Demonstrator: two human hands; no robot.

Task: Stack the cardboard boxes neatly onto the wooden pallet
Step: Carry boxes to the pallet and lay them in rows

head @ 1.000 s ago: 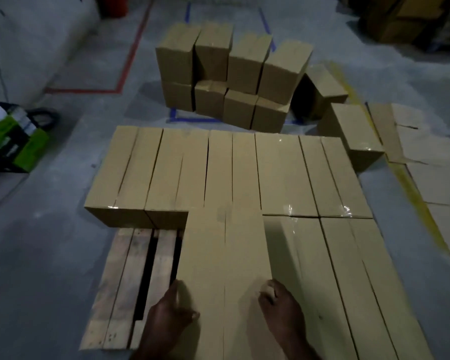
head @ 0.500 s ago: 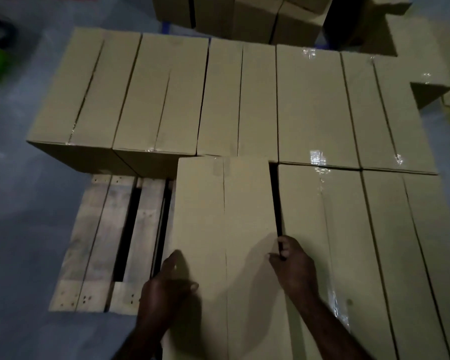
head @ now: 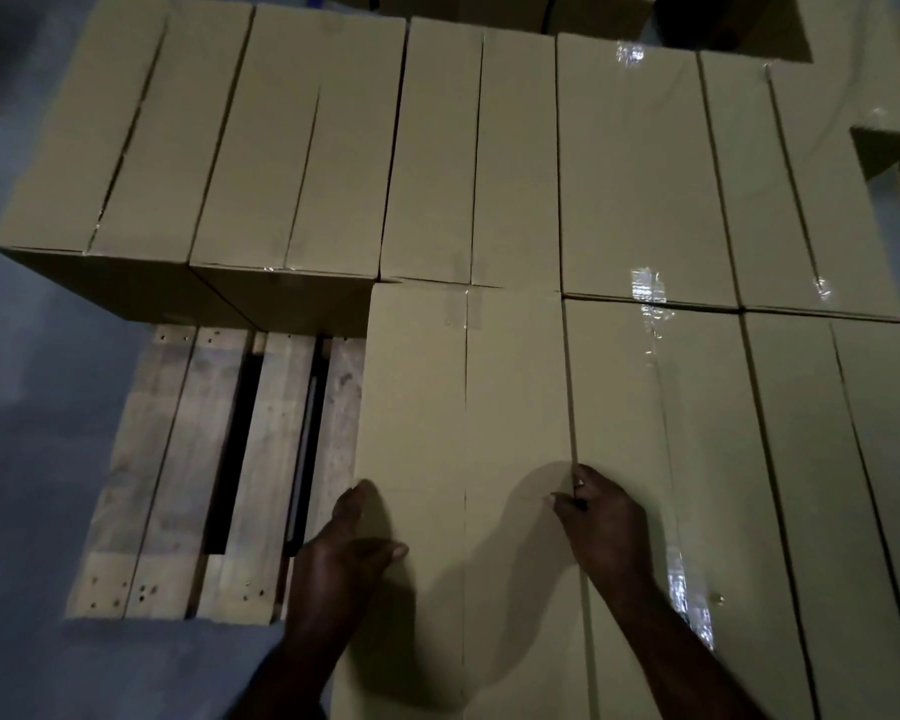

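Since the frame half a second earlier, the dark gap on the right of the box (head: 463,387) in hand has closed; it now lies flush against the neighbouring box (head: 655,433).

Position: the box sits in the front row on the wooden pallet (head: 178,459), its far end touching the back row (head: 302,148).

Hands: the left hand (head: 352,548) clasps the box's left edge, thumb on the top face and fingers going down the side. The right hand (head: 601,522) rests at the seam with the neighbouring box, fingertips curled into that seam. Both appear to hold the box.

Progress: the back row is filled across the pallet. The front row is filled from the right side up to this box. Bare slats remain at the front left, above the floor (head: 32,407), with room judged sufficient for further boxes. More boxes (head: 489,5) stand beyond the pallet, so the first layer is judged nearly complete and stacking unfinished.
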